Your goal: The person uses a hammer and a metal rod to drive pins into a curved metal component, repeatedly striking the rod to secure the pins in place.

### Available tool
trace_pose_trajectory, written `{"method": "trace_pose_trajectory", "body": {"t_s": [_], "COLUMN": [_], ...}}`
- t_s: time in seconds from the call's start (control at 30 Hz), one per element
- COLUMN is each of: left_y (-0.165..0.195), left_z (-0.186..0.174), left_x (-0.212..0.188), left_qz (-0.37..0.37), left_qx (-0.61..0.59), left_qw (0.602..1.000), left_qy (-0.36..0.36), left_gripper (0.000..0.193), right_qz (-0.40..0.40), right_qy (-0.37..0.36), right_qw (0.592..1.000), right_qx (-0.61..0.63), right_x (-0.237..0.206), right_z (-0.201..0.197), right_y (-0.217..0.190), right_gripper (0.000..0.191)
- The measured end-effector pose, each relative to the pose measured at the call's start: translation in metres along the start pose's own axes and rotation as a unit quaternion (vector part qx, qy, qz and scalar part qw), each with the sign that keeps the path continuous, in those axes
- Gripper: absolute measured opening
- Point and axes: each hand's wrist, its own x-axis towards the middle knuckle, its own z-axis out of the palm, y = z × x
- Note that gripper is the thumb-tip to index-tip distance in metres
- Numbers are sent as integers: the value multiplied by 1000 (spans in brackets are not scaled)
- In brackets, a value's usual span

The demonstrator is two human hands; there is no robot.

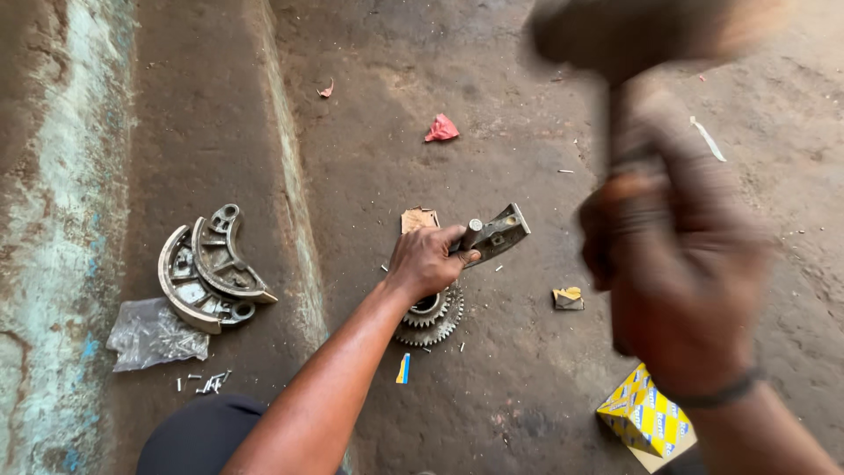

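Steel teeth ring the gear cluster (pixel 431 317) that stands on the dirty concrete floor (pixel 527 387), and everything else is placed here from that gear. Nearest the camera, well to the right of the gear, a yellow and blue cardboard box (pixel 644 415) lies by the person's right forearm. The right hand (pixel 681 264) is raised high, right of the gear and close to the lens, badly blurred; its fingers are wrapped tight around the handle of a hammer (pixel 633 40), whose head shows as a dark smear far above the gear. Just below the gear lies a small blue and yellow strip (pixel 403 368). To the lower left of the gear, small metal pins (pixel 209 382) are scattered beside a clear plastic bag (pixel 154 334). The left hand (pixel 431 259) sits directly over the gear, fingers closed around a metal punch tool (pixel 492 236) held upright on the gear's centre. A small yellow scrap (pixel 568 297) lies just right of the gear. Left of the gear, two curved brake shoes (pixel 211 268) rest nested together. Just above the gear is a brown cardboard piece (pixel 418 219), and farther beyond it a crumpled red scrap (pixel 441 128).
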Motion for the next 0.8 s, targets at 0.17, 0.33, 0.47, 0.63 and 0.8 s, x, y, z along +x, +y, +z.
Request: {"method": "trace_pose_trajectory", "body": {"t_s": [0.17,0.33,0.47,0.63,0.8], "left_y": [0,0,-2,-6,-5], "left_z": [-2,-3,0,5,6], "left_x": [1,2,1,1,2], "left_qz": [23,8,2,33,-1], "left_qx": [2,-2,18,17,21], "left_qw": [1000,1000,1000,999,1000], "left_qy": [20,24,9,32,15], "left_gripper": [28,32,30,29,28], "right_qz": [-133,266,300,144,-41], "right_qy": [-49,-109,-56,-27,43], "right_qw": [949,940,948,989,998], "right_qx": [-283,-182,-86,-27,-7], "right_x": [-4,9,12,17,9], "right_z": [31,20,15,24,11], "right_y": [41,71,63,1,-31], "right_gripper": [44,39,41,34,31]}}
